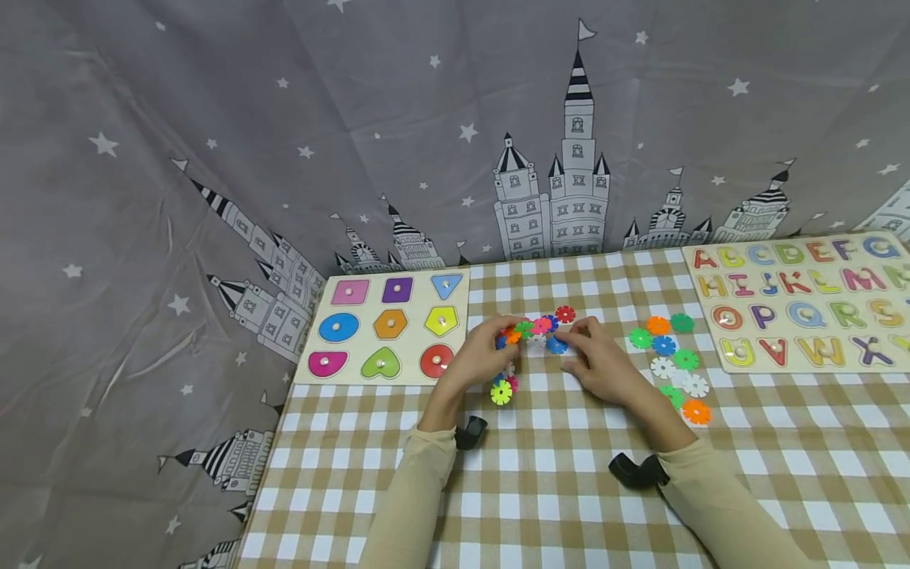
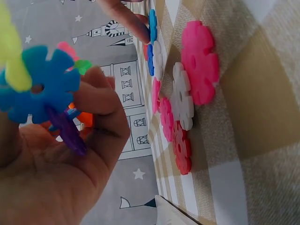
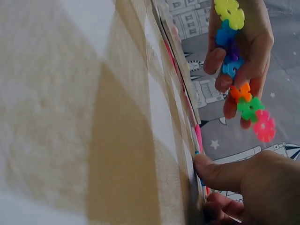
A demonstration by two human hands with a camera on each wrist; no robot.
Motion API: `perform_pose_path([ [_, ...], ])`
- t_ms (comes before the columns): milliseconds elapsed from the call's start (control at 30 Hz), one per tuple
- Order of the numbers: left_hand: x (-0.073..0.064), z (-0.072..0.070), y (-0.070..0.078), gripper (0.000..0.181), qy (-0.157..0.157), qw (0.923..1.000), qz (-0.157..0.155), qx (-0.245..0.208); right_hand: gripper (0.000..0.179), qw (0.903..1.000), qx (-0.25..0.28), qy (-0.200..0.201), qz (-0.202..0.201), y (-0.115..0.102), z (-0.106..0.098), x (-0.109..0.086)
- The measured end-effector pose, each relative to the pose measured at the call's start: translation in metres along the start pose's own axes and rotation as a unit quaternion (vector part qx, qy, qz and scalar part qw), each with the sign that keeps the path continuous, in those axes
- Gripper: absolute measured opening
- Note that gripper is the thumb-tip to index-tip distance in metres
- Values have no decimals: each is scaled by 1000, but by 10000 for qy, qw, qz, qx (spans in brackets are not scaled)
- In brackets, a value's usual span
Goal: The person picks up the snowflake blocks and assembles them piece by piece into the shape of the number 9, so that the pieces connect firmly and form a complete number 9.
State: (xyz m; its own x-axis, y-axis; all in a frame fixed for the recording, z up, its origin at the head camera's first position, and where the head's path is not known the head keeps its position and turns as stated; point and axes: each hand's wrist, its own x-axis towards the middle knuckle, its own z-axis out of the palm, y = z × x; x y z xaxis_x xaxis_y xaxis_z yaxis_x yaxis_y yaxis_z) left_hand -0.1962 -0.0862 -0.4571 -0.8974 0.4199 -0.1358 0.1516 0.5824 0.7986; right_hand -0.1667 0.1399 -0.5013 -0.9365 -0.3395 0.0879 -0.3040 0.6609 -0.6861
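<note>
My left hand (image 1: 478, 357) holds up a chain of linked toothed plastic discs. In the right wrist view, the chain includes a yellow disc (image 3: 229, 13), an orange disc (image 3: 241, 92), a green disc (image 3: 251, 109) and a pink disc (image 3: 264, 126). A purple disc (image 2: 65, 129) crosses a blue one (image 2: 44, 84) near the left palm. My right hand (image 1: 604, 365) reaches low to the tablecloth, its index fingertip touching a loose blue disc (image 1: 557, 345); the thumb stands apart from that finger. Beside it lie a red disc (image 1: 565, 314) and, in the left wrist view, white (image 2: 182, 96) and pink discs (image 2: 200, 62).
More loose discs, among them a lower orange disc (image 1: 696, 412), lie right of the right hand. A shape puzzle board (image 1: 364, 348) is at the left and an alphabet board (image 1: 771, 273) at the right. Behind the checked tablecloth (image 1: 540, 474) hangs a grey castle-print curtain (image 1: 398, 103).
</note>
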Motion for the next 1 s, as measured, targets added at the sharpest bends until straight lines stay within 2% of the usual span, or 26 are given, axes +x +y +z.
perform_pose_path([
  [133,-1,1,-1,46,-265,9995,-176,-18,28,9999,27,163,-7,-3,2,0],
  [233,-2,2,-1,46,-338,9992,-204,-12,19,9997,63,241,47,-3,3,0],
  [367,-4,2,-1,46,-299,9992,-250,29,24,9994,156,242,212,-3,2,2],
  [433,-4,3,-1,48,-289,9990,-332,36,26,9987,367,295,219,-4,0,2],
  [500,-4,4,-1,50,-296,9990,-341,2,27,9968,654,450,99,-6,-2,2],
  [600,-3,5,0,47,-296,9992,-254,-61,28,9921,889,790,-401,-9,-6,1],
  [733,-1,6,2,42,-211,9997,-56,-98,28,9860,840,1083,-952,-12,-10,0],
  [1000,-2,4,5,41,-138,9999,38,6,28,9809,819,1249,-1248,-14,-11,1],
])
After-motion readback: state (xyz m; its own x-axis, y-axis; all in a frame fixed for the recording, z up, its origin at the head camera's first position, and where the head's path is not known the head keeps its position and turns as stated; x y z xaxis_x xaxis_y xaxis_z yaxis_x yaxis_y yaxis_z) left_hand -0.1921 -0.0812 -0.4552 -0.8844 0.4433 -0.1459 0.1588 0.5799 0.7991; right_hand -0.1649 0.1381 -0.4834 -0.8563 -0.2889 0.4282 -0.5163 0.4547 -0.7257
